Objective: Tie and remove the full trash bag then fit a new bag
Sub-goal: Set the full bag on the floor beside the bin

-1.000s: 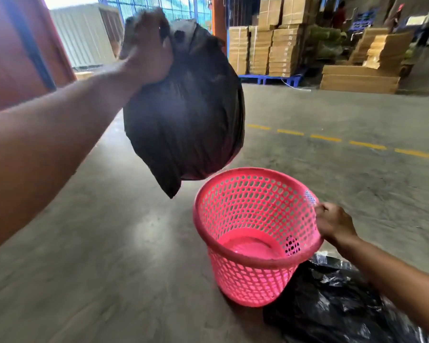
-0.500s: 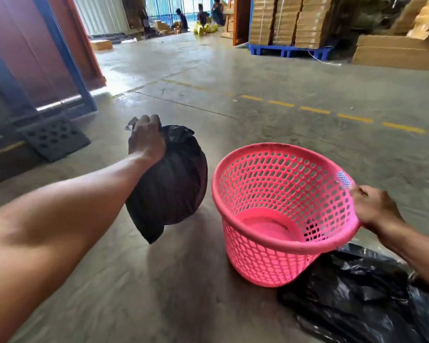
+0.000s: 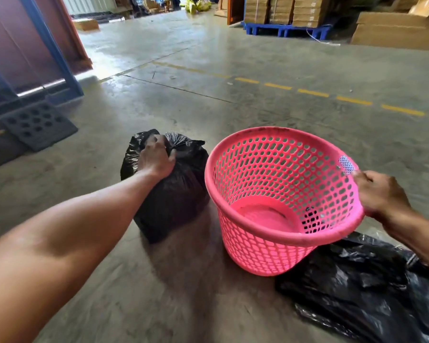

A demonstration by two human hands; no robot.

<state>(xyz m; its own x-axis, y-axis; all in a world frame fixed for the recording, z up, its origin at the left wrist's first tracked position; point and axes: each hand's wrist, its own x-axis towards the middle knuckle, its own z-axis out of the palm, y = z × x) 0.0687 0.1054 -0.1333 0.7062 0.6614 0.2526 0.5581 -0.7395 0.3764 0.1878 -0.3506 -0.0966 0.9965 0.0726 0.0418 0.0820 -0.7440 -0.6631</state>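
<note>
Full bag on the floor, empty basket held tilted beside it.

The grey concrete floor (image 3: 270, 100) carries a dashed yellow line across the far right. On the near right lies a loose, crumpled black plastic sheet or bag (image 3: 367, 288), partly under the basket's base. The pink perforated plastic waste basket (image 3: 278, 194) stands centre-right, tipped toward the camera, empty inside. Just left of it, close or perhaps touching, sits the knotted, full black trash bag (image 3: 174, 194) on the floor. The left hand (image 3: 156, 159) rests on the bag's top by the gathered neck, fingers curled over the plastic; whether it grips cannot be told. The right hand (image 3: 379, 196) is closed over the basket's right rim.
</note>
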